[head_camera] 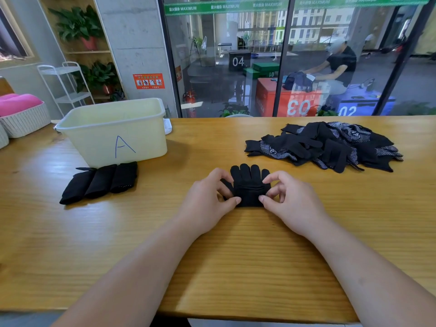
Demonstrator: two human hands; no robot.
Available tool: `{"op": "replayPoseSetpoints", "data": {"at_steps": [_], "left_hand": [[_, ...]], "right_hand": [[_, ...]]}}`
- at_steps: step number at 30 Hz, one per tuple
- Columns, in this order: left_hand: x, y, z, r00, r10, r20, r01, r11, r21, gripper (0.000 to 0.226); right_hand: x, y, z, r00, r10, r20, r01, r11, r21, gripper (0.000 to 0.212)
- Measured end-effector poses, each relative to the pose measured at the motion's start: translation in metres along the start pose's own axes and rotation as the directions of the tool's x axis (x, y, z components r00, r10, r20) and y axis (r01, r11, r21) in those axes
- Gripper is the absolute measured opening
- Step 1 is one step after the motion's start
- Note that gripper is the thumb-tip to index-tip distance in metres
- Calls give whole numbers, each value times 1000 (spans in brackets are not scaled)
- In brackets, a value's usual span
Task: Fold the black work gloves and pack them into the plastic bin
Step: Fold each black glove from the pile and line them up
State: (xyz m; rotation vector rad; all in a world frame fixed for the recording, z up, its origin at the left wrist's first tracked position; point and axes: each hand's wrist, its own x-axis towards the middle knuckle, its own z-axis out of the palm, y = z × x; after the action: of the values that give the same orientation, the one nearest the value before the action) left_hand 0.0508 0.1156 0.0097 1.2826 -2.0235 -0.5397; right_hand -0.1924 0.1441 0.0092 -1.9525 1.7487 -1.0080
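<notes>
A black work glove [249, 182] lies flat on the wooden table [236, 256], fingers pointing away from me, its cuff end folded up over the palm. My left hand [207, 204] pinches its left edge and my right hand [290, 201] pinches its right edge at the fold. Three folded black glove bundles [101, 182] lie side by side in front of the pale yellow plastic bin [115, 128] marked "A" at the left. A loose pile of unfolded black gloves [330, 145] with white dotted palms sits at the right rear.
A white woven basket [23, 121] with pink cushions stands at the far left. A white wire cart [66, 83] and potted plants stand behind the bin. Behind the table's far edge is a glass wall, with a seated person beyond it.
</notes>
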Motion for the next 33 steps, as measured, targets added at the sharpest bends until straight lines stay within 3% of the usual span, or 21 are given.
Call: {"op": "replayPoseSetpoints", "data": {"at_steps": [3,7,13,18,23,30,33], "left_hand": [[0,0,2,999,24,-28,-21,995,97,35],[2,-3,3,989,145,-32,-136,973,184,15],[2,-5,3,977,208,39,-209,924,321,26],[3,-5,0,971,204,127,-237,898,370,46],[6,-9,0,970,214,117,-243,892,380,38],[5,-4,-1,976,208,60,-216,913,346,32],[4,-6,-2,988,151,41,-156,951,268,37]], "right_hand": [[-2,-2,2,998,-46,-43,41,993,-112,31],[-3,-5,1,982,-178,-62,155,951,-267,14],[-2,-4,3,958,-286,17,259,840,-477,18],[-4,-6,-5,969,-222,111,248,842,-479,35],[-4,-8,-8,969,-197,150,245,852,-463,46],[-1,-8,-5,980,-175,90,196,898,-395,33],[-1,-3,-6,992,-120,39,126,949,-290,24]]}}
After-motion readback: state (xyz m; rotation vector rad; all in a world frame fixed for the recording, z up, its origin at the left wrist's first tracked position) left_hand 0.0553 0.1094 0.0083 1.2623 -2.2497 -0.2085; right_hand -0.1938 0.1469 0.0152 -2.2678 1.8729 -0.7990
